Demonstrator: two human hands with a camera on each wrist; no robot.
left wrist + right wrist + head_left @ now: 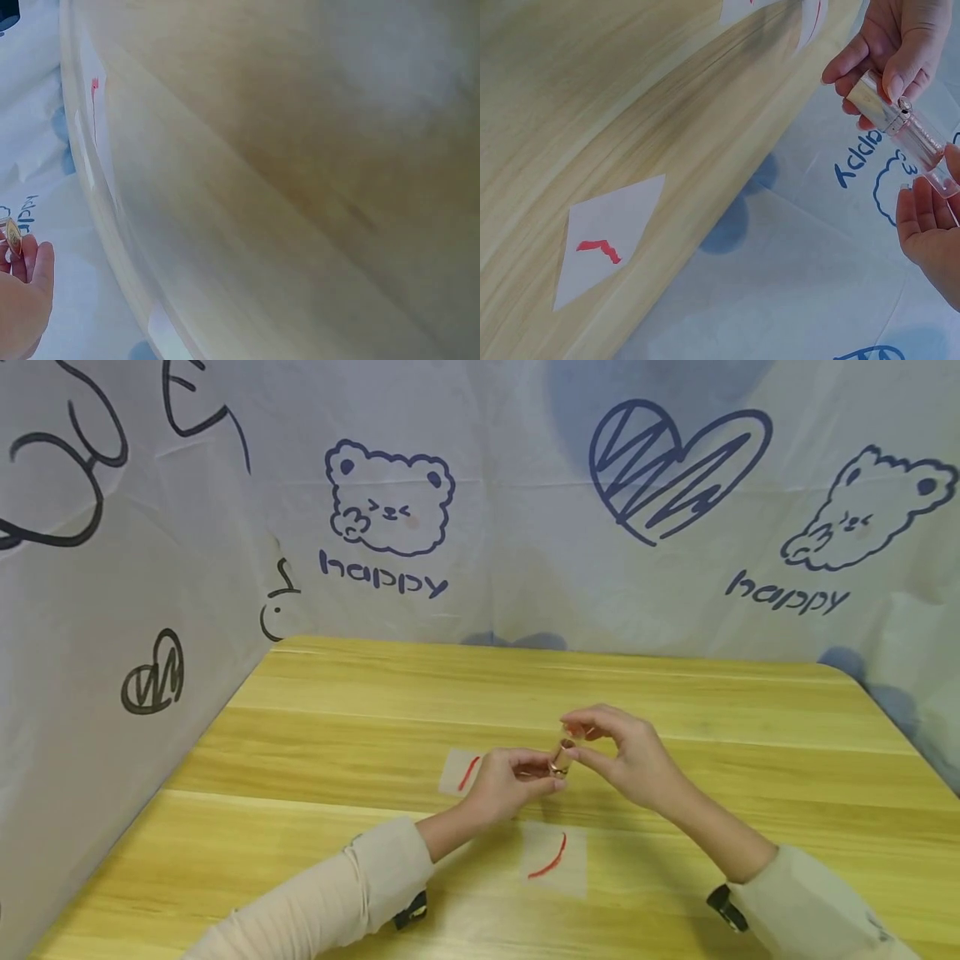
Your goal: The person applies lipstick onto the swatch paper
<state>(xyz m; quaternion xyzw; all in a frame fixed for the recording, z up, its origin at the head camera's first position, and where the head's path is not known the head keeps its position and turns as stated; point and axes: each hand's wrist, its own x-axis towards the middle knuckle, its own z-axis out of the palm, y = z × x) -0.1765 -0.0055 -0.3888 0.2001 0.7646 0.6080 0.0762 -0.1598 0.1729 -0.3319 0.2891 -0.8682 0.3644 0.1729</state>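
Note:
Both hands are together above the middle of the table. My left hand [504, 783] grips the gold part of a lipstick [560, 760], its fingertips and thumb around it. My right hand [632, 756] pinches the other end from above with thumb and fingers. In the right wrist view the lipstick [877, 103] has a shiny gold section and a clear section in line with it. There the left hand [904, 49] is at the gold section and the right hand [934, 232] at the clear end. Whether the two sections are joined, I cannot tell.
On the wood-grain table [315, 752] lie a white paper [555, 860] with a red curved stroke and another paper [453, 770] with a red stroke, partly behind the left hand. Behind the table hangs a white cloth [525, 568] with drawings.

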